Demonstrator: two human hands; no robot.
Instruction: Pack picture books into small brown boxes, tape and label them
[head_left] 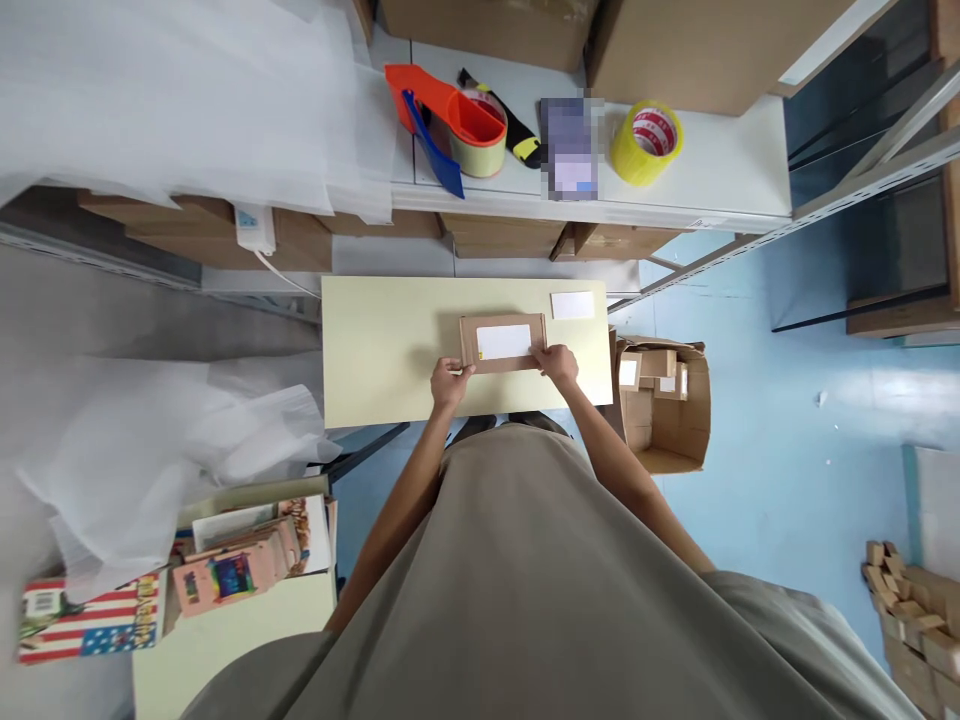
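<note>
A flat brown cardboard box (506, 364) lies on a pale yellow table (390, 345), with a white label (504, 342) on its top face. My left hand (449, 383) grips the box by its near left corner, fingers curled and thumb along the edge. At the near right end, my right hand (557, 365) pinches the box, its fingertips close to the label. A loose white label sheet (572, 305) rests on the table, beyond the right hand and apart from the box.
A shelf (705, 190) behind the table carries an orange tape dispenser (420, 90), a yellow tape roll (646, 143) and a blurred phone (570, 150). An open carton (679, 440) with small boxes stands right of the table. Books (232, 575) and white foam sheeting (150, 440) are at left.
</note>
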